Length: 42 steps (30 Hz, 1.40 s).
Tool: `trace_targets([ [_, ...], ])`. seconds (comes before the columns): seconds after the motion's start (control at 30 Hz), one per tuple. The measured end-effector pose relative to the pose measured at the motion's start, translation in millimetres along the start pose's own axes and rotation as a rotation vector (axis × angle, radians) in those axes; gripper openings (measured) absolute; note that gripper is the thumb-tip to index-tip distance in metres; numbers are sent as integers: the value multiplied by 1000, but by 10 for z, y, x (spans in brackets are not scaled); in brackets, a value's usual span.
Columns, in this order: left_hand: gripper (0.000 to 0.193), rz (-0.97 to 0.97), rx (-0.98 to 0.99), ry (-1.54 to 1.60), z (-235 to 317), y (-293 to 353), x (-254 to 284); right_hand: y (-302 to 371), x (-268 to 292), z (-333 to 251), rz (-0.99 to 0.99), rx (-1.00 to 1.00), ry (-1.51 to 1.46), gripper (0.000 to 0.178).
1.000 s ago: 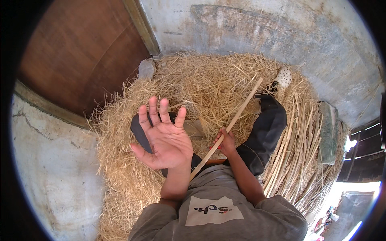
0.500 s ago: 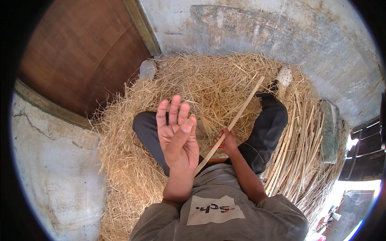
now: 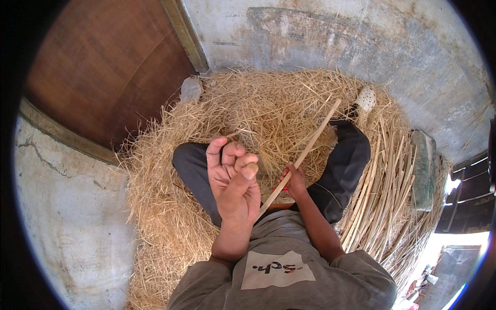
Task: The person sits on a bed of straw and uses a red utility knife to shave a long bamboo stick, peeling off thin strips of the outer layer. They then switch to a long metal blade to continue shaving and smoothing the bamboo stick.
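My left hand is raised above my left thigh, palm up and bare, with its fingers loosely bent and gaps between them. The thumb lies in front of the index finger, and I see nothing held there. Low in front of my waist, my right hand is closed round a long pale strip, apparently split bamboo. It slants from my lap, behind the left wrist, up toward my right shin. A small red thing shows beside the right fingers; its kind is mostly hidden.
Loose straw covers the floor around my bent legs. Several split strips lie in a pile on my right, beside a greenish block. A grey stone sits by the brown door. Plastered walls enclose the corner.
My left hand has dropped slightly and shifted right, its outstretched fingers now bent inward. A thin pale sliver shows above its fingertips. The right hand and the strip have barely moved.
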<state>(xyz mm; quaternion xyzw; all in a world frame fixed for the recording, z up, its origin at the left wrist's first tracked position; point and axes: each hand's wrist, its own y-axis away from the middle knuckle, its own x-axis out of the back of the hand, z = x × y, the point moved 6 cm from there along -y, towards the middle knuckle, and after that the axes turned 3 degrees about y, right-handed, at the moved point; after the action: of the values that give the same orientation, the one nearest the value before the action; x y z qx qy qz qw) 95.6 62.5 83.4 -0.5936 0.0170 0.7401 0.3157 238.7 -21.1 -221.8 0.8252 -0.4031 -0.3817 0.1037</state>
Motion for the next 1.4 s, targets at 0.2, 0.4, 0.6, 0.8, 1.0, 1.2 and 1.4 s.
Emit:
trace_targets([
  [0.2,59,-25,24,-115,8,11,23,51,-31,-60,-6,29,-5,19],
  [0.4,36,-129,154,-896,-159,140,396,368,-353,-403,2,146,106,21],
  [0.6,28,-113,1109,-1075,-605,961,1402,629,-648,-746,-100,477,763,26],
  [0.8,14,-112,711,-1238,-560,903,1654,1498,-118,-1618,118,850,690,22],
  [1.0,9,-27,710,-1195,-559,842,1688,1633,1918,-1987,648,892,371,10],
  [1.2,9,-8,661,-1211,-630,907,1819,930,4233,400,594,-93,1328,30],
  [1.4,22,-64,672,-1224,-693,905,1695,1130,3512,1133,789,-320,1169,34],
])
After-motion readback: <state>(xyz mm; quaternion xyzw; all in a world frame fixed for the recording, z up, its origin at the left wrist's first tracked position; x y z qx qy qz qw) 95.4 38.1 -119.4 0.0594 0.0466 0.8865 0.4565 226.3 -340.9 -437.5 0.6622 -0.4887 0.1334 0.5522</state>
